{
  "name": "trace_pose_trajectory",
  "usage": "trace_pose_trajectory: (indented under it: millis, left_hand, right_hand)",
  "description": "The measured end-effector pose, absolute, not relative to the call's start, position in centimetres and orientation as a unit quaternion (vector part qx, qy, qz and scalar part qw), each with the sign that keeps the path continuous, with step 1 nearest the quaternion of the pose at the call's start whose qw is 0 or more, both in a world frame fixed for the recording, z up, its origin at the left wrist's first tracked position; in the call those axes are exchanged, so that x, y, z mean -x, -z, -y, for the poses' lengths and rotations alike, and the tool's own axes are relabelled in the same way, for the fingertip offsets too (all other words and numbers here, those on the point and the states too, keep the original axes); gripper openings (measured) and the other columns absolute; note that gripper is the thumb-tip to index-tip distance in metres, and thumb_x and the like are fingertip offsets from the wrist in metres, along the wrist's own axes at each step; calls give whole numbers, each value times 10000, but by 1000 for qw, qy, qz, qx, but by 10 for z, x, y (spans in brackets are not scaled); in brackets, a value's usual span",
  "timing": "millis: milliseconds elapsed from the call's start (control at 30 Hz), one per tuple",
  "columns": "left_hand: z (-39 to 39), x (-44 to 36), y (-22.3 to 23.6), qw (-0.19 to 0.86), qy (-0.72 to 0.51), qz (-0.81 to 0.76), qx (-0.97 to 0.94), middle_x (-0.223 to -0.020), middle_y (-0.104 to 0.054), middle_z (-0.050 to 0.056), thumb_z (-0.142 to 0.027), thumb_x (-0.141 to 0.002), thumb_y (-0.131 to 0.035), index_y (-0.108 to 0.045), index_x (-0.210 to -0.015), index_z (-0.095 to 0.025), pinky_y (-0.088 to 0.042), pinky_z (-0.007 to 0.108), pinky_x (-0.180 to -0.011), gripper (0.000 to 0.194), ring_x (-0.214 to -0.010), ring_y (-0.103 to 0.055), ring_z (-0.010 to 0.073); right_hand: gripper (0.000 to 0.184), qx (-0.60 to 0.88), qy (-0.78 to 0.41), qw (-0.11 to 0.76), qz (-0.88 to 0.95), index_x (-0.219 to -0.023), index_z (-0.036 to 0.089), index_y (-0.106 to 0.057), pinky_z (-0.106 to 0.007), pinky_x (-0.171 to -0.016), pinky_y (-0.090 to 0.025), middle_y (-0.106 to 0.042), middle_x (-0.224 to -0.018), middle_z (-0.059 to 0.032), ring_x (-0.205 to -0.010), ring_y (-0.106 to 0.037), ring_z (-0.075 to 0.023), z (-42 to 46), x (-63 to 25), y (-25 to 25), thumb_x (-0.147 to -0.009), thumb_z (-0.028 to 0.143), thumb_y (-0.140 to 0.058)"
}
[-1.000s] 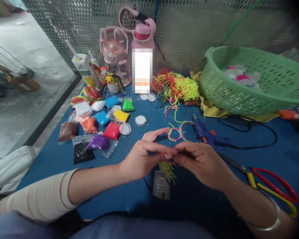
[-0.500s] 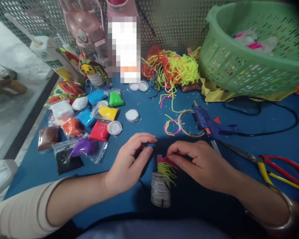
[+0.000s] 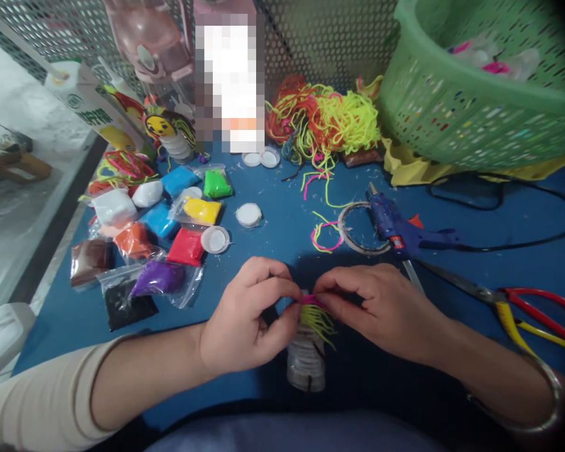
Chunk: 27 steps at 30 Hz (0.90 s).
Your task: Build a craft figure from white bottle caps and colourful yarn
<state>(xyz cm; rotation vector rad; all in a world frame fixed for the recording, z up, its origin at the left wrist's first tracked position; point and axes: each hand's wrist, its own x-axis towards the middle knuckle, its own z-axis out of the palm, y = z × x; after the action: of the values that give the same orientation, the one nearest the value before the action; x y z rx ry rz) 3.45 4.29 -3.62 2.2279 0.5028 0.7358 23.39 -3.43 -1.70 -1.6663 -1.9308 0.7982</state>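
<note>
My left hand (image 3: 257, 314) pinches one end of a pink string (image 3: 309, 300) between thumb and forefinger. The other end sits between the thumb and fingers of my right hand (image 3: 371, 301). Yellow-green strands (image 3: 317, 321) hang in a fringe from the pink string. Just below and behind the fringe stands a ribbed, clear plastic piece (image 3: 306, 369) with dark marks; its top is hidden by the strands and my fingers.
Bags of coloured clay (image 3: 157, 276) lie at left, with white lids (image 3: 248, 215) beside them. A glue gun (image 3: 388, 220), a tape ring (image 3: 346, 229) and red-and-yellow-handled scissors (image 3: 503, 301) lie right. Tangled yarn (image 3: 339, 122) and a green basket (image 3: 452, 113) stand behind.
My left hand came off the string, then moved right and closed on its end again. My right hand kept its pinch. The view has tilted down and closer to the table.
</note>
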Motion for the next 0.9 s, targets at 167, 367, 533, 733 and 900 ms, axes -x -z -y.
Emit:
trace_pose_trajectory:
  millis: [167, 367, 533, 733, 900]
  left_hand:
    - [-42, -34, 36, 284, -288, -189, -895, -903, -604, 49, -122, -781, -640, -628, -878, -178, -477, 316, -749, 112, -846, -566, 160]
    - [-42, -35, 34, 262, -270, -207, -903, -901, -618, 40, -152, -786, -644, -636, -887, -189, -434, 362, -770, 108, -852, -575, 174]
    - [-42, -36, 34, 266, -264, -214, -902, -893, -612, 37, -157, -787, -645, -652, -899, -196, -419, 362, -769, 119, -846, -565, 174]
    - [-41, -35, 34, 279, -264, -214, -898, -898, -614, 37, -150, -789, -638, -645, -896, -185, -417, 358, -784, 113, -859, -561, 170]
    - [-41, -36, 34, 287, -260, -214, -897, -909, -621, 38, -158, -792, -640, -650, -909, -188, -418, 356, -786, 121, -872, -565, 171]
  right_hand:
    - [116, 604, -290, 226, 707, -890, 226, -667, -226, -611, -419, -720, -757, 53, -661, -641, -100, 34, -234, 17, -890, 188, -558]
    - [101, 607, -283, 227, 707, -885, 226, -662, -229, -614, -418, -717, -752, 57, -661, -641, -98, 34, -235, 18, -891, 202, -565]
    - [87, 603, -271, 232, 713, -880, 234, -657, -232, -611, -417, -717, -755, 62, -660, -640, -98, 37, -235, 18, -888, 201, -577]
    - [91, 598, -265, 238, 718, -884, 236, -662, -228, -609, -423, -722, -756, 60, -658, -643, -97, 37, -235, 18, -890, 201, -578]
    - [97, 595, -266, 236, 721, -888, 236, -668, -229, -597, -421, -725, -757, 55, -654, -644, -99, 36, -235, 19, -886, 197, -579]
